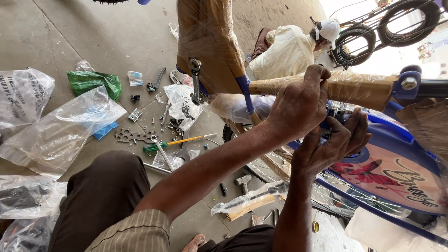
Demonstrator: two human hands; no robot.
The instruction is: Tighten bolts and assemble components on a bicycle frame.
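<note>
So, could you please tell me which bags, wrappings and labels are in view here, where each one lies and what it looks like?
Clear plastic bag: floor, left; large, crumpled, over something blue.
White printed bag: far left edge; translucent, dark lettering.
Green bag: floor, upper left; scrunched.
Cardboard wrap: on the bicycle frame, top centre; brown under clear film.
Chain guard label: right, below the right hand; pink, butterfly picture, script lettering.

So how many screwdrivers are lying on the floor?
1: a screwdriver with a green handle and yellow shaft lies on the concrete floor among the loose nuts. More may be hidden under the plastic bags.
</note>
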